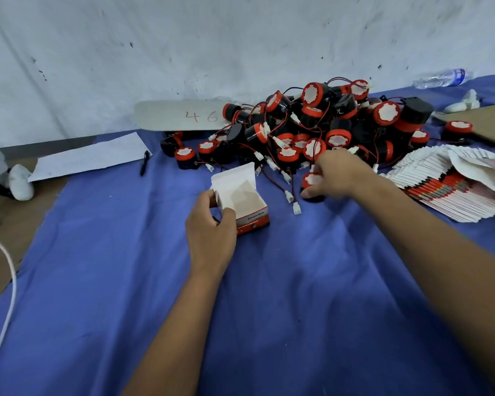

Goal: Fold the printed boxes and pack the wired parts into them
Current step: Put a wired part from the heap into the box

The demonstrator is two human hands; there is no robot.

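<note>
An erected printed box (244, 198), white inside with a red and grey front, stands open-topped on the blue cloth. My left hand (210, 232) grips its left wall, thumb inside the rim. My right hand (336, 174) reaches to the near edge of the pile and curls its fingers round one black and red wired part (312, 181). Two white connectors on thin red and black wires (293, 202) lie on the cloth just left of that part. The big heap of wired parts (320, 124) lies behind.
A fanned stack of flat unfolded boxes (452, 190) lies at the right. A sheet of paper (89, 157) and a pen (145, 162) lie at the left. A water bottle (440, 78) lies far right by the wall. A white cable (7, 281) runs along the left edge.
</note>
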